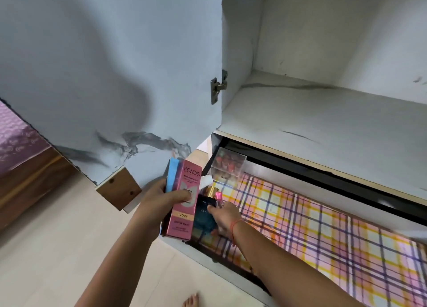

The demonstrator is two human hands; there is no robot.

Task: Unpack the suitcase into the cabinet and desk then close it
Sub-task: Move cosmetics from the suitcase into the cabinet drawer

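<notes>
1. Head view: left hand (168, 196) grips a pink Pond's box (184, 202) with a blue box (172, 177) stacked behind it. The thumb lies across the pink face, and both boxes are tilted.
2. Right hand (225, 215) is just right of the left, fingers curled round a dark blue box (204, 214) with a gold cap (211, 190). This box is close against the pink one's right edge.
3. Small pink tube (218, 195) sticks up at the right fingertips (held or merely behind them, cannot tell).
4. All three boxes sit over the near left end of the plaid liner (323, 225), which lines the low compartment.
5. Clear organizer (228, 165) stands on the liner just beyond both hands, at the far left corner.
6. Cabinet door (104, 75) hangs open to the left; white shelf (323, 126) lies above the liner.
7. Red thread (233, 228) circles the right wrist.
</notes>
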